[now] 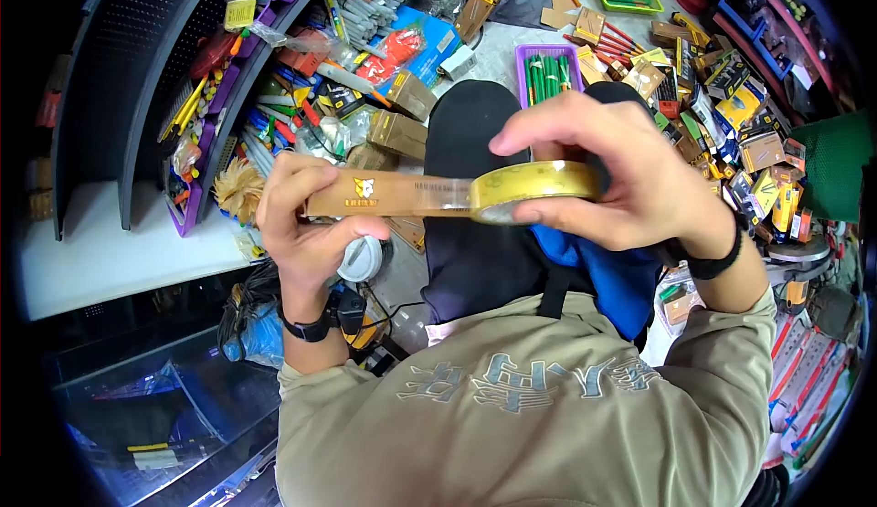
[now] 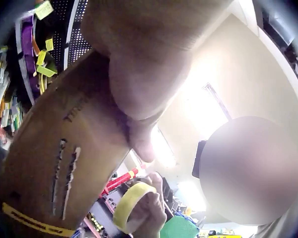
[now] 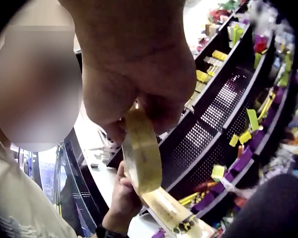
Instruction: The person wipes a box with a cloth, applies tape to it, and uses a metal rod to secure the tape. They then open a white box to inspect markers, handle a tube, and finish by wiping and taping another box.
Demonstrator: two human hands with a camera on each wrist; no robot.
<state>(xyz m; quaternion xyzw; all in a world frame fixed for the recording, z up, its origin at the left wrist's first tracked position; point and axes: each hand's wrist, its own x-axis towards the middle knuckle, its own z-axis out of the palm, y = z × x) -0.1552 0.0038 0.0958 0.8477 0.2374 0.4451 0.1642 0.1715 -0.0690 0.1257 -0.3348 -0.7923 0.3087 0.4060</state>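
Holding a long brown box by its left end, the left hand is clamped on it, fingers over the far edge and thumb along the near one. The right hand has a yellowish tape roll pinched between thumb and fingers, right up by the box's other end. Can't really tell if roll and cardboard touch. Both are up over the black trouser legs, between the hands. As for elbow room: the purple basket's rim is just past the right hand, dark shelving stands off to the left, and piled small packages sit further right.
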